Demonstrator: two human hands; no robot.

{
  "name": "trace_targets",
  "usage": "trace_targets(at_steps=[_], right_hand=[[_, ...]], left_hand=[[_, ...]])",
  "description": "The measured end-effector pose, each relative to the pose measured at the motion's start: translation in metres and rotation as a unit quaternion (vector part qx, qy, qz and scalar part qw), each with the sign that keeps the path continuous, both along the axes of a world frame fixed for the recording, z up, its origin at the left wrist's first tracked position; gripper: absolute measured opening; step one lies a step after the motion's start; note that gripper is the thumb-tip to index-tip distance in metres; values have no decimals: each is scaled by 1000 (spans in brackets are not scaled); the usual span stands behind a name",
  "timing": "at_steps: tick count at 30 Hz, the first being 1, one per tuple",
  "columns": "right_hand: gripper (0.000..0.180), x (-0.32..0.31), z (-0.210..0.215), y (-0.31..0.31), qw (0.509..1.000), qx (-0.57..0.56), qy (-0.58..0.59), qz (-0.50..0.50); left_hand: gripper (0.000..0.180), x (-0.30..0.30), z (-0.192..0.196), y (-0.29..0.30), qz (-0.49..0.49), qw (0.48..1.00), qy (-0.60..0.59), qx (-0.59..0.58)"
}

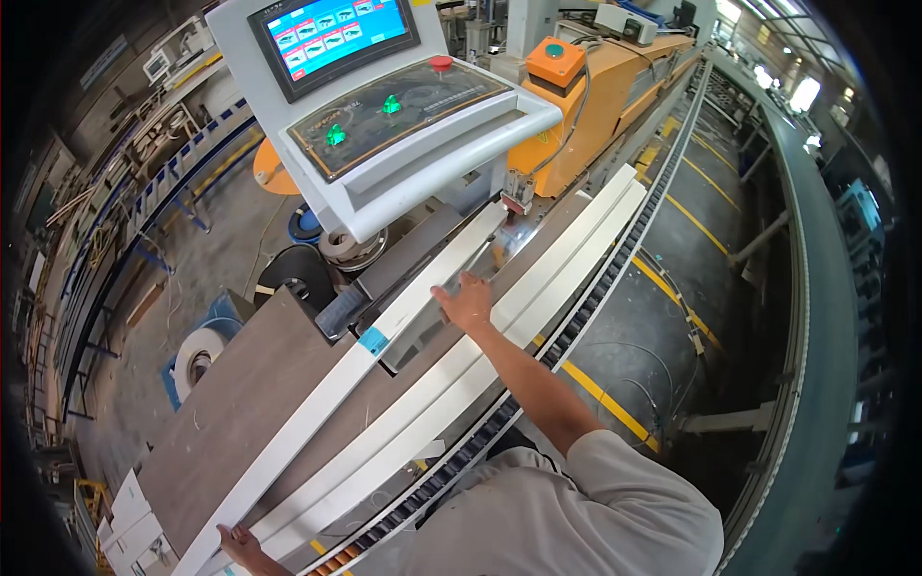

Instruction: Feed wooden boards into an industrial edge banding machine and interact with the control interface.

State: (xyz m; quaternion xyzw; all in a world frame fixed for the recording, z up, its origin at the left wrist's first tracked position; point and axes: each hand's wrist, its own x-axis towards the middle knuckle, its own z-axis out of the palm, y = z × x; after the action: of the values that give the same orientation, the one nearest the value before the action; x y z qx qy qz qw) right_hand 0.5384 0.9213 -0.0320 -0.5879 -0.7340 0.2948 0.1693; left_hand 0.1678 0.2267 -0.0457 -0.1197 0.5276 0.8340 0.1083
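At 12 o'clock on worktop, right hand lies flat w/ fingers spread on white strip; left hand grips its 7 o'clock end.

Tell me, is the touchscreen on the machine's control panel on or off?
On. The touchscreen glows bright blue with rows of small tiles, and two green lights shine on the control panel below it.
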Motion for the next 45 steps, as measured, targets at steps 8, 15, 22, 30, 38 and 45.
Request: trace_targets(at_steps=[8,15,22,30,38,45], right_hand=[[62,-30,-14,0,989,106,-9,-103],[65,-30,-41,26,986,119,-18,-113],[63,-34,-47,45,983,152,8,-107],[62,-20,-49,49,978,166,24,-122],[60,-12,-53,66,982,149,-10,-112],[59,0,-60,102,975,178,-48,-123]], left_hand=[[23,-50,-22,79,-38,995,-94,-4],[22,-42,-29,121,-29,987,-148,-52],[35,-47,-11,111,-216,947,-116,-205],[68,-32,31,178,-250,526,467,-665],[69,-24,10,195,-319,557,496,-584],[73,9,-8,255,-274,546,525,-592]])
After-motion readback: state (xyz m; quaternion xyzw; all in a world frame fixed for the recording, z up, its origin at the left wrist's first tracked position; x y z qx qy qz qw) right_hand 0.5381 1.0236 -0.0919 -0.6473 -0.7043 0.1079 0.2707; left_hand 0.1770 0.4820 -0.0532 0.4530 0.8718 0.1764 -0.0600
